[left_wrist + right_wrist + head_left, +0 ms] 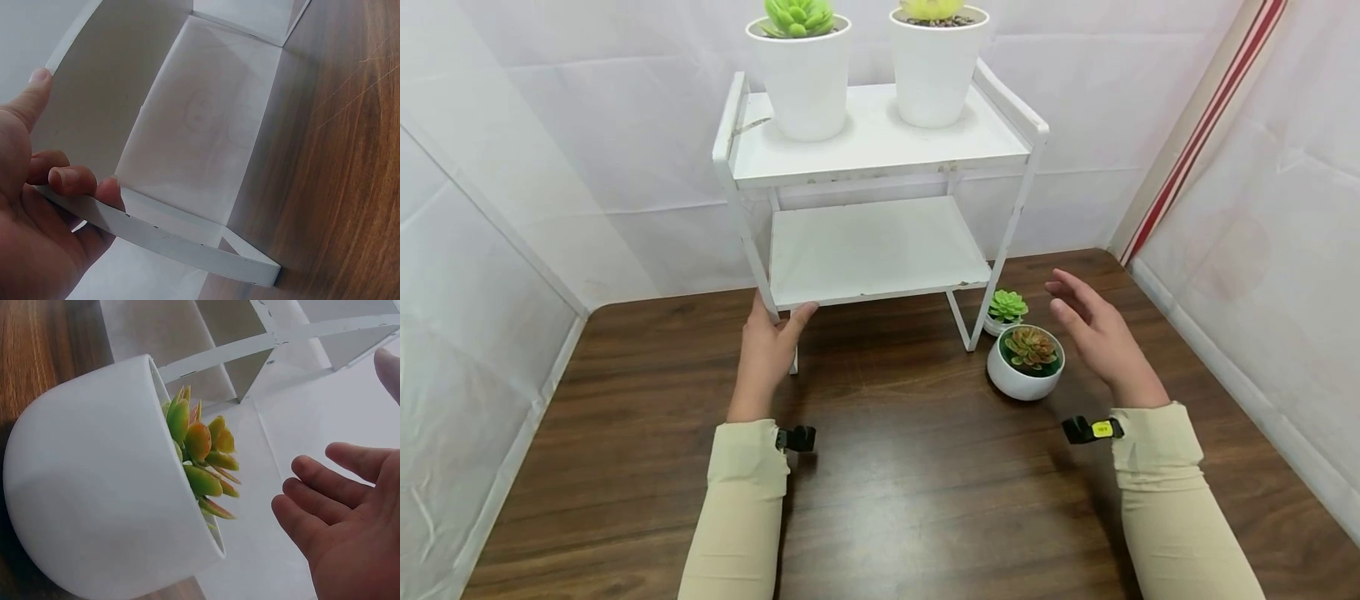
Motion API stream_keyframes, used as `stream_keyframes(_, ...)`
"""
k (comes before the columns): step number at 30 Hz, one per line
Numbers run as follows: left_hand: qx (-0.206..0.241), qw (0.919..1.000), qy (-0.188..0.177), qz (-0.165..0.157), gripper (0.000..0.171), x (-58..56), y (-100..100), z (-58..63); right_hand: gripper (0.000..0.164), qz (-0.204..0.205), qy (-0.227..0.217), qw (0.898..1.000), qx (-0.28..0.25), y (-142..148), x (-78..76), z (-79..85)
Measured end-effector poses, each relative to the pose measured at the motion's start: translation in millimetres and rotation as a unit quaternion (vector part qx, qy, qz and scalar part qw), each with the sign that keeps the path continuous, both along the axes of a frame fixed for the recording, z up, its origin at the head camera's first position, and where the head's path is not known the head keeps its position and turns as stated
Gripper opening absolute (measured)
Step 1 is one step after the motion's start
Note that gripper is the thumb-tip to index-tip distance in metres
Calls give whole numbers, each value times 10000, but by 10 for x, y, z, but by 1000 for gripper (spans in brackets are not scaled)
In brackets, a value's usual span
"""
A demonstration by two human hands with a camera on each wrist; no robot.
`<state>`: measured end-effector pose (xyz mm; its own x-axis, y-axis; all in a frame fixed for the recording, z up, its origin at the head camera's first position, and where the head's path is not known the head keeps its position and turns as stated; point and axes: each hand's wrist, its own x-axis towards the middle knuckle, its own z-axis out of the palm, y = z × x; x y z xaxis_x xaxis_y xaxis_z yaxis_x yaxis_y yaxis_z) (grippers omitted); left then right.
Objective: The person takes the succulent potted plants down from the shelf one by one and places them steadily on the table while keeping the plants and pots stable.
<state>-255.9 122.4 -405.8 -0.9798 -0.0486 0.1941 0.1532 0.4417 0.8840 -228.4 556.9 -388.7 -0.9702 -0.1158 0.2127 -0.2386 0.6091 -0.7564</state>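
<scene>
A white two-tier shelf (880, 250) stands at the back of the wooden table. My left hand (767, 346) grips its front left leg near the lower tier; in the left wrist view, the fingers (72, 180) curl round the white leg and the thumb lies at the edge of the tier board. To the right, my right hand (1101, 333) is held with relaxed, spread fingers and nothing in it. Just left of that hand sits a round white pot (1022, 385) with a reddish-green succulent (200, 447). Behind this pot is a smaller potted green succulent (1007, 307), partly hidden.
Two taller white pots stand on the shelf's top tier, the left pot (808, 83) with a green succulent and the right pot (934, 75) with a yellowish one. White fabric walls (647, 167) enclose the back and sides of the table (880, 467).
</scene>
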Motion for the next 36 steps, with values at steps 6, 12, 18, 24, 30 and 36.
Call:
stream_keyframes(6, 25, 10000, 80, 11, 85, -3, 2, -5, 53, -66, 2, 9999, -89, -42, -12, 30)
stream_keyframes(12, 11, 10000, 66, 25, 85, -6, 0, 2, 52, -49, 194, 9998, -99, -84, -56, 89)
stream_keyframes(18, 14, 10000, 63, 8, 85, 0, 5, 16, 54, 49, 309, 9994, -179, -129, -69, 135)
stream_keyframes(24, 11, 10000, -17, 3, 86, 11, 6, 12, 53, 69, 397, 9986, -336, -188, -47, 187)
stream_keyframes(30, 1, 10000, -10, 15, 87, 11, 5, 14, 53, 78, 712, 9967, -394, -246, -60, 249)
stream_keyframes(36, -21, 10000, -27, 23, 87, 11, 2, 15, 53, 26, 1012, 9939, -432, -289, -74, 297)
